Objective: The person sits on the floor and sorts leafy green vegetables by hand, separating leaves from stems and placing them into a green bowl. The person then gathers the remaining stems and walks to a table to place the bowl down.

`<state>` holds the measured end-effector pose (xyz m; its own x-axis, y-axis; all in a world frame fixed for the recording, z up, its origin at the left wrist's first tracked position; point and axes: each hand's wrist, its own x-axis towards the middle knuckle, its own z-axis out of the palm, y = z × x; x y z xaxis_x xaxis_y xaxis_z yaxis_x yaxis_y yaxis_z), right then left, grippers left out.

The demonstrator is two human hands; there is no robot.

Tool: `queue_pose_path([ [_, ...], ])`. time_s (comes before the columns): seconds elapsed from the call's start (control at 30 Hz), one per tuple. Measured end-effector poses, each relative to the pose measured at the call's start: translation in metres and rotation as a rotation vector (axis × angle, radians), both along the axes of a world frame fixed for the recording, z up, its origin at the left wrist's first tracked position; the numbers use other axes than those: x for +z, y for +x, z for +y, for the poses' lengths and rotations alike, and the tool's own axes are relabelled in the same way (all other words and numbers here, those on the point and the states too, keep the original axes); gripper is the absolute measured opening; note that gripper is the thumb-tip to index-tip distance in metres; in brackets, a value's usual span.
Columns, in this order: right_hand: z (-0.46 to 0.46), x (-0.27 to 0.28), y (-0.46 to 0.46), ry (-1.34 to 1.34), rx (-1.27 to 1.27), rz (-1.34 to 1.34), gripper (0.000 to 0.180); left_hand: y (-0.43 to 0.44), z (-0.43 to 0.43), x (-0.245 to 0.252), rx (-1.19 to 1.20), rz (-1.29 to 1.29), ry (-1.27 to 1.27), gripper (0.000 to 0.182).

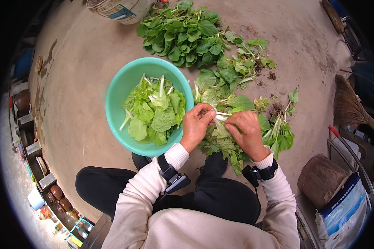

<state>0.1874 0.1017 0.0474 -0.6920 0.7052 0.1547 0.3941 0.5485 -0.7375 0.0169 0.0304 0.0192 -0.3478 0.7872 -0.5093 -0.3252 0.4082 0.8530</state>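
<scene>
Between my hands is a leafy green's white stalk [221,117], pinched at both sides by the fingertips. My left hand [196,124] grips its left end, just past the rim of the basin. On the other side, my right hand [245,129] has thumb and fingers closed on the same stalk. Below them lies a loose pile of pale and yellowed leaves [226,143] on the floor. The green plastic basin [112,121] on the left contains several picked leaves with white stems [162,115].
Beyond the basin lies a heap of dark leafy greens [184,35], near a stained bucket [121,9]. Rooted plants [279,130] and soil clumps [271,75] lie to the right. A straw broom [350,102], a log [322,180] and a printed sack [344,211] line the right side.
</scene>
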Motion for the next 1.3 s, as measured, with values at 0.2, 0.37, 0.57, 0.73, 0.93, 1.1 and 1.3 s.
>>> queue_pose_path([
  [0.2,-0.010,-0.012,-0.010,0.058,-0.130,-0.036,0.022,0.001,-0.004,0.000,0.020,-0.017,0.004,0.010],
  [0.37,-0.005,-0.018,-0.010,-0.117,-0.068,-0.067,0.021,0.001,-0.005,-0.002,0.010,0.004,0.038,0.010],
  [0.57,-0.006,-0.020,-0.012,-0.048,0.007,-0.083,0.019,-0.001,-0.007,-0.003,-0.056,-0.011,0.051,0.008],
  [0.73,-0.011,-0.023,-0.016,0.054,0.005,-0.171,0.016,-0.004,-0.005,-0.004,-0.124,-0.042,0.035,0.008],
  [0.93,-0.018,-0.032,-0.016,-0.698,-0.267,0.074,0.015,-0.009,-0.002,-0.003,-0.125,-0.137,0.011,0.010],
  [1.1,-0.022,-0.042,-0.016,-0.885,-0.326,0.192,0.018,-0.009,0.000,-0.003,-0.132,-0.168,0.025,0.012],
  [1.3,-0.025,-0.049,-0.018,-1.130,-0.424,0.282,0.020,-0.007,-0.001,-0.001,-0.143,-0.088,0.042,0.010],
])
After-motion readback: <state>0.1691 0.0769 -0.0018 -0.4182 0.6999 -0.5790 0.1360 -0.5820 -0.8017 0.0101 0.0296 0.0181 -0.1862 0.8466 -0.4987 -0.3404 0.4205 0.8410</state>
